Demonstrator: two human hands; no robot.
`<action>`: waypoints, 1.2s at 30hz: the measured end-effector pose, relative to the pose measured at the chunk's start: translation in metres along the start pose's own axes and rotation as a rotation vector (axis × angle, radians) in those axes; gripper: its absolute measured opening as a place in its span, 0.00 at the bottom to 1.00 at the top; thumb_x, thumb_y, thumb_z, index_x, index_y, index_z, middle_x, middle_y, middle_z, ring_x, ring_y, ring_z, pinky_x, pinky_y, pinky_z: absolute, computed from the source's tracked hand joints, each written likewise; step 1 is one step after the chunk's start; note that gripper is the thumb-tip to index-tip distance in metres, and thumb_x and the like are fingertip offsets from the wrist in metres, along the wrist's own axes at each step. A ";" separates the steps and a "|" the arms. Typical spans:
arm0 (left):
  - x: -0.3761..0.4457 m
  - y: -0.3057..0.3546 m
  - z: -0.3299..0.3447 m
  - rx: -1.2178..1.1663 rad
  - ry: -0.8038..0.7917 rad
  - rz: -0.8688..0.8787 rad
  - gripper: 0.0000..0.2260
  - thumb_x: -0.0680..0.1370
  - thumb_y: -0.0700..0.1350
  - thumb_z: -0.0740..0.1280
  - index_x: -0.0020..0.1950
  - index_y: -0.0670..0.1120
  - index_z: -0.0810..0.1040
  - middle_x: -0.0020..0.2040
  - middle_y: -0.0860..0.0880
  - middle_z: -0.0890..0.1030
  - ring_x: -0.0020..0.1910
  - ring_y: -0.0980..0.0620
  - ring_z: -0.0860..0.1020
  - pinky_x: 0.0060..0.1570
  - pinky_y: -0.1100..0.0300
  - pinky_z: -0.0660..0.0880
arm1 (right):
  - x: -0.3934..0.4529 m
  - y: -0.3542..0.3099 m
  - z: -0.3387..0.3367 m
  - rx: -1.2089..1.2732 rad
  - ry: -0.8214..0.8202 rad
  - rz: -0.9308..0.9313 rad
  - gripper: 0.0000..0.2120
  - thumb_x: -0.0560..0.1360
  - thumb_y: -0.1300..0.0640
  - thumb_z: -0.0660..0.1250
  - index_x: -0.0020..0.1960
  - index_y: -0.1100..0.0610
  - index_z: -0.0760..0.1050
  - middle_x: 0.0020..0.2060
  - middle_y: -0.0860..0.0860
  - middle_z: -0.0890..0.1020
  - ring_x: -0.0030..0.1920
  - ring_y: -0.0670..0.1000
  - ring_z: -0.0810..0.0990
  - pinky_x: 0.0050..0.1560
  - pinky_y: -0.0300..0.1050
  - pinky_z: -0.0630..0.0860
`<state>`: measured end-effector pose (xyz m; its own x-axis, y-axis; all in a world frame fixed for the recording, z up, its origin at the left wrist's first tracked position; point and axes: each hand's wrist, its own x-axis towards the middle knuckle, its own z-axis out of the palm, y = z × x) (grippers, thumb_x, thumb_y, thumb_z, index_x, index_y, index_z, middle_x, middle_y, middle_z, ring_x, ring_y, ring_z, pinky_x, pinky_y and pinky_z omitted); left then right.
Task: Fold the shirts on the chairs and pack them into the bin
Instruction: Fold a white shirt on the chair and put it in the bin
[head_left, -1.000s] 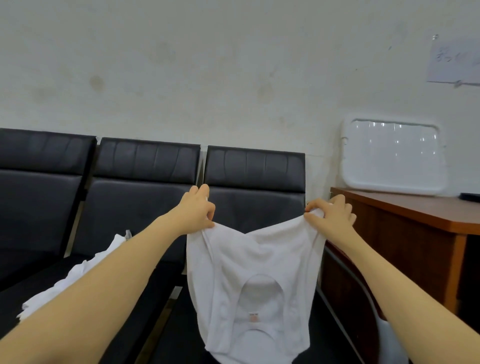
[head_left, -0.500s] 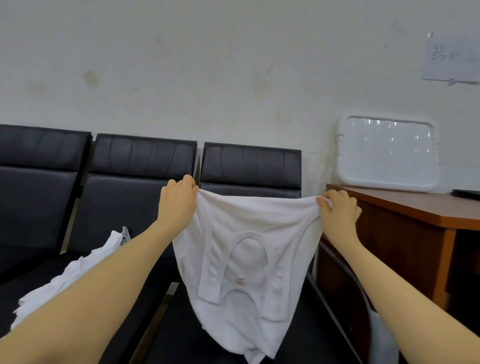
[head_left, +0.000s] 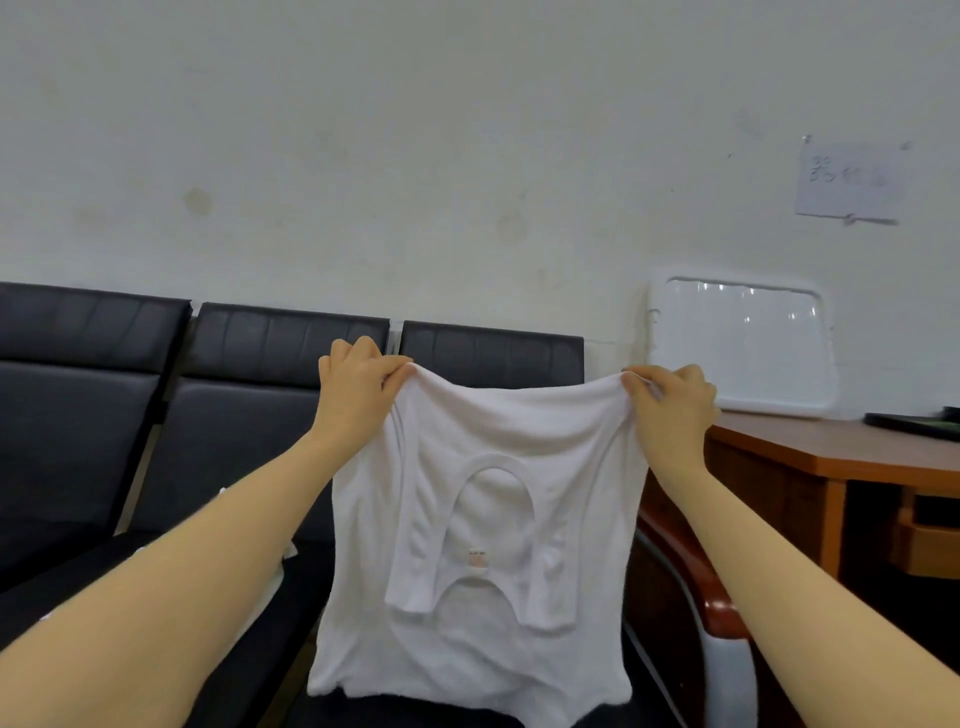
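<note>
Two bare forearms in the foreground, reaching forward from the lower corners. Between them, one white sleeveless shirt (head_left: 483, 525), held up and spread flat, doubled over so that the straps and the scooped neckline hang downward on the near face, with a small label just under the neckline. Hem edge at the top, stretched taut between both hands; lower edge hanging loose in front of the right-hand chair seat.

Left hand (head_left: 358, 395) at the top left corner of the shirt, fingers (head_left: 345, 358) curled tight over the fabric, thumb pinching the edge from the near side. Right hand (head_left: 670, 405) at the top right corner, fingers (head_left: 644, 387) likewise bent round the bunched cloth, knuckles turned toward the camera. Both hands at about the same height, well apart, with the cloth sagging slightly between them.

Under the left forearm, a bit of another white garment (head_left: 270, 582) lying on the middle seat, mostly hidden by the arm.

Behind, three black padded chairs (head_left: 280, 395) side by side in a row, backs against the wall. To the right of the row, just beside the last chair, a brown wooden bench (head_left: 841, 452) with an open compartment underneath. On its top, a white plastic tray (head_left: 743, 348) leaning upright against the wall, and a dark flat object (head_left: 914, 423) at the far right edge, too cut off to identify.

Farthest back, a pale stained wall (head_left: 415, 156) with a sheet of paper (head_left: 852, 182) stuck high on the right, writing too blurred to read.
</note>
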<state>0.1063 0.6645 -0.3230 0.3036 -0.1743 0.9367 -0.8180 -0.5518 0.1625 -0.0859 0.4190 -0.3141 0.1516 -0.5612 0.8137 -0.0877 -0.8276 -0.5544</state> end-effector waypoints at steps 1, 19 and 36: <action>0.001 0.003 -0.005 -0.007 0.037 0.013 0.09 0.79 0.47 0.64 0.52 0.47 0.83 0.40 0.48 0.69 0.44 0.46 0.64 0.45 0.55 0.56 | 0.001 -0.004 -0.005 0.012 0.011 0.000 0.11 0.78 0.52 0.64 0.54 0.53 0.82 0.46 0.52 0.68 0.53 0.57 0.67 0.55 0.46 0.58; -0.011 0.009 -0.010 0.015 0.106 0.132 0.04 0.73 0.41 0.73 0.39 0.42 0.83 0.35 0.46 0.72 0.35 0.47 0.71 0.30 0.57 0.67 | 0.001 0.009 -0.024 -0.065 0.164 -0.118 0.06 0.75 0.58 0.67 0.46 0.58 0.83 0.42 0.52 0.67 0.46 0.53 0.63 0.49 0.43 0.53; -0.174 -0.078 0.177 0.224 -0.821 -0.112 0.15 0.83 0.48 0.56 0.67 0.48 0.73 0.59 0.46 0.67 0.56 0.48 0.65 0.52 0.61 0.63 | -0.114 0.203 0.129 -0.524 -0.593 0.150 0.09 0.79 0.54 0.60 0.49 0.48 0.80 0.45 0.50 0.65 0.47 0.52 0.61 0.52 0.47 0.55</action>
<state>0.2036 0.5937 -0.5534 0.7053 -0.5965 0.3830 -0.6724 -0.7341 0.0949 0.0058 0.3166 -0.5419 0.5862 -0.6885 0.4269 -0.5766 -0.7248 -0.3771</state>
